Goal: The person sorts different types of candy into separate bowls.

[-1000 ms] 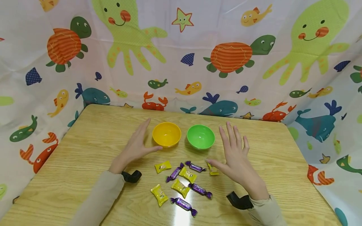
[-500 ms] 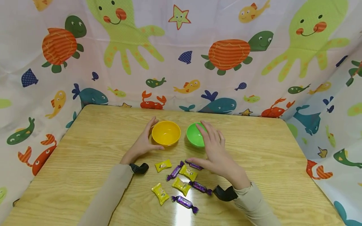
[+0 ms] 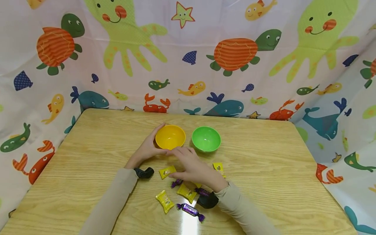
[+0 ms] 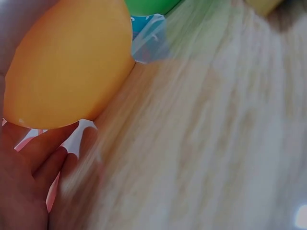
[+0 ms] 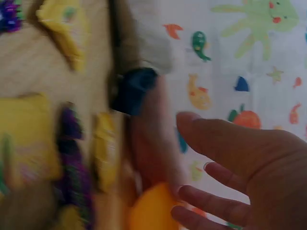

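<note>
In the head view my left hand (image 3: 147, 147) holds the yellow bowl (image 3: 170, 136) at its left side, thumb in front and fingers behind. The bowl's outer wall (image 4: 72, 62) fills the upper left of the left wrist view, against my fingers. My right hand (image 3: 195, 168), fingers spread and holding nothing, is over the wrapped candies just in front of that bowl. Near its thumb lies a yellow-wrapped candy (image 3: 166, 172). My right hand and wrist camera partly cover several other candies, among them a purple-wrapped candy (image 3: 202, 192).
A green bowl (image 3: 206, 138) stands right of the yellow one. Other candies lie on the wooden table (image 3: 264, 169): a purple one (image 3: 190, 209) in front, a yellow one (image 3: 165, 201) left of it. A patterned curtain (image 3: 229, 75) closes off the back and sides.
My right hand has swept left, from right of the green bowl, across it, to before the yellow bowl. My left hand has closed in on the yellow bowl. Both bowls stay on the table.
</note>
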A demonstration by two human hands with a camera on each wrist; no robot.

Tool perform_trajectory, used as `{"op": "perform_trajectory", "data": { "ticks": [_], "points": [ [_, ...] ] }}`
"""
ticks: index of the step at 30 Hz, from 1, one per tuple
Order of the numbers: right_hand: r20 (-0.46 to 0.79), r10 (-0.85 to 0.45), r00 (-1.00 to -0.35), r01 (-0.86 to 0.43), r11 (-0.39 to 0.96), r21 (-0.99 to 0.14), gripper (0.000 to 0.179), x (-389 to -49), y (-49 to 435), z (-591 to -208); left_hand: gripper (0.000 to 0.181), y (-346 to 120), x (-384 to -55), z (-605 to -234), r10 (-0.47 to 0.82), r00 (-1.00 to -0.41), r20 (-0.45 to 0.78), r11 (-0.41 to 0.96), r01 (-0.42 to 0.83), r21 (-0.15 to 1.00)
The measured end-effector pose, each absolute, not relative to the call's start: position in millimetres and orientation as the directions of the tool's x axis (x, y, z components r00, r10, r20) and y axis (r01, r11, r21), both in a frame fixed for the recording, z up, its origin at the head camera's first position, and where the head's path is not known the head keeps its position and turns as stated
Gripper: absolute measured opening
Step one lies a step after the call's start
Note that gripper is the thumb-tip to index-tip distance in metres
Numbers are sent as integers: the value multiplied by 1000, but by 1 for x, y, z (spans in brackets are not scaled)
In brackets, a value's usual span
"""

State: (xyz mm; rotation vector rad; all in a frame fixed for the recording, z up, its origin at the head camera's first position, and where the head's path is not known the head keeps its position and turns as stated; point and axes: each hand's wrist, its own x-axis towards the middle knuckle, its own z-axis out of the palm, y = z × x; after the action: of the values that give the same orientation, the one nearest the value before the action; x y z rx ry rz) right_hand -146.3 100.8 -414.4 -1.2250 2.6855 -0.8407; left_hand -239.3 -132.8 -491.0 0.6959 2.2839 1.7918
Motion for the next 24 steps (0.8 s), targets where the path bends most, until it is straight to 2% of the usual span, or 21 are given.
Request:
{"op": "perform_trajectory", "data": {
  "ticks": [7, 14, 20, 24],
  "points": [
    [97, -742, -664, -690, 557, -463, 45, -147, 87, -443, 108, -133, -240, -492, 442, -881, 169, 196, 278, 940],
    [135, -731, -669, -706, 567, -424, 25, -144, 87, -450, 108, -133, -242, -493, 445, -886, 135, 219, 253, 942],
    [197, -732, -652, -740, 559, -374, 20, -145, 87, -454, 109, -133, -240, -490, 445, -890, 97, 246, 225, 943],
    [221, -734, -642, -753, 551, -359, 19, -147, 87, -458, 106, -132, -231, -473, 455, -886, 87, 241, 217, 946]
  ]
}}
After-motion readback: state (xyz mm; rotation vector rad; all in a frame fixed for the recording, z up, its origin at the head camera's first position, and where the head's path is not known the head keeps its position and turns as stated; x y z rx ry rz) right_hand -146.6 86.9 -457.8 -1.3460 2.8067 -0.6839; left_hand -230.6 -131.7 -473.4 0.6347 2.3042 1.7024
